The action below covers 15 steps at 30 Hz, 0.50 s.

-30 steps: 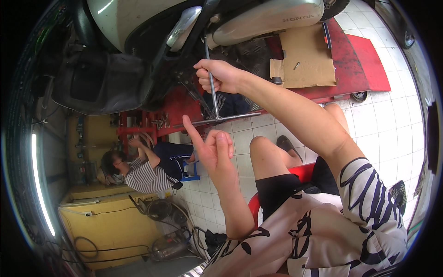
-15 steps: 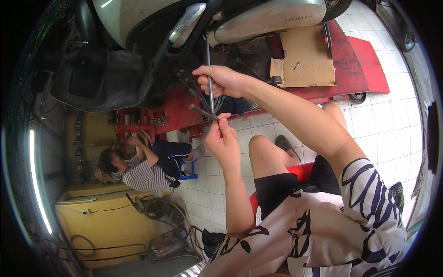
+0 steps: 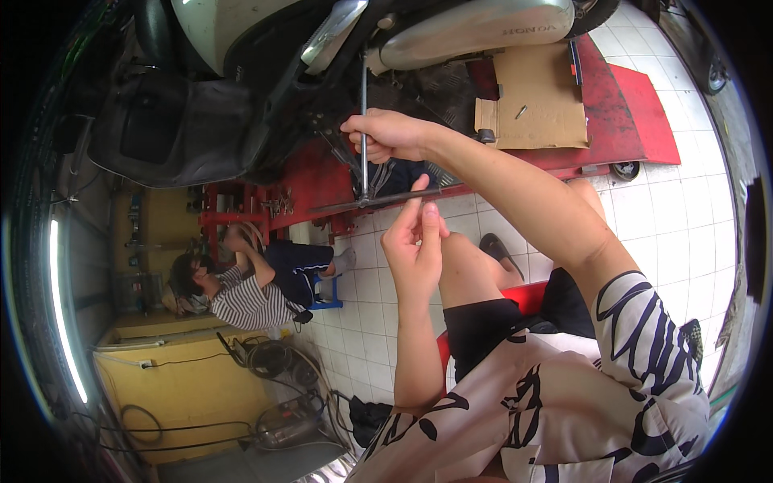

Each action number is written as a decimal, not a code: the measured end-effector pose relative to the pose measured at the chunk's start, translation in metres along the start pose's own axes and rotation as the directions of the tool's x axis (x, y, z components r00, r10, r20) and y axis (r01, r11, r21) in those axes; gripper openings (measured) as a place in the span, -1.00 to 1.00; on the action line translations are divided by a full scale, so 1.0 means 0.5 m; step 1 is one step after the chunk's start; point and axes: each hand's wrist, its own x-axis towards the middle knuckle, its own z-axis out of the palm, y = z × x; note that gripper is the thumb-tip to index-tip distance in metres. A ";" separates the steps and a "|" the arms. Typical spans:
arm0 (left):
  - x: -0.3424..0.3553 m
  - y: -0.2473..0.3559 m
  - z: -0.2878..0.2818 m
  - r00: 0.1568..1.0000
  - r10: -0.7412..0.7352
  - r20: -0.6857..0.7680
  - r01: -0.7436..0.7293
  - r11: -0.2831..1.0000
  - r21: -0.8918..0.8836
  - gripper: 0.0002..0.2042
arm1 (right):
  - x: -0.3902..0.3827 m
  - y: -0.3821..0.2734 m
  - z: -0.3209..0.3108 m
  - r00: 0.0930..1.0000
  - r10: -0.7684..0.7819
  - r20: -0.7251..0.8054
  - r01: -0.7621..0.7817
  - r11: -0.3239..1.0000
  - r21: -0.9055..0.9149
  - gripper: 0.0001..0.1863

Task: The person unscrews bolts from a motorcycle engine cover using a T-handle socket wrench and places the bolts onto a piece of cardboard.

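Note:
My right hand [image 3: 388, 135] is closed around the steel shaft of a T-handle wrench [image 3: 364, 171]. Its far end meets the underside of the scooter [image 3: 338, 36] beside the silver muffler [image 3: 475, 34]. At the near end, a dark sliding crossbar [image 3: 398, 196] lies roughly level across the shaft. Below the bar's right half is my left hand [image 3: 416, 241], index finger stretched up against or just beside the bar, thumb raised and the other fingers loosely bent. That hand grips nothing. The joint between wrench and scooter is too small to make out.
Flattened cardboard [image 3: 541, 101] with a small metal piece lies on the red lift platform [image 3: 620, 121]. A black scooter seat [image 3: 173, 141] juts out at left. Another person [image 3: 250, 294] in a striped shirt sits farther left. Hoses and a machine [image 3: 290, 423] stand at lower left.
The crossbar has turned from slanting to nearly level. My left hand has let go of its end and moved right, with the index finger extended. My right hand keeps its grip on the shaft.

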 end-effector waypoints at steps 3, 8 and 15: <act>-0.010 0.043 -0.004 0.992 0.124 -0.024 -0.124 0.992 -0.003 -0.43 | -0.005 -0.002 -0.001 1.000 -0.016 -0.004 0.016 1.000 0.022 -0.50; -0.013 0.066 -0.024 0.963 0.048 -0.266 -0.078 0.991 -0.105 -0.41 | -0.015 -0.009 -0.010 0.999 -0.048 -0.023 0.049 0.998 0.030 -0.50; -0.037 0.008 0.022 0.985 -0.138 -0.105 0.129 0.988 -0.087 -0.42 | -0.004 -0.010 0.002 0.994 -0.076 -0.072 0.083 0.992 0.094 -0.50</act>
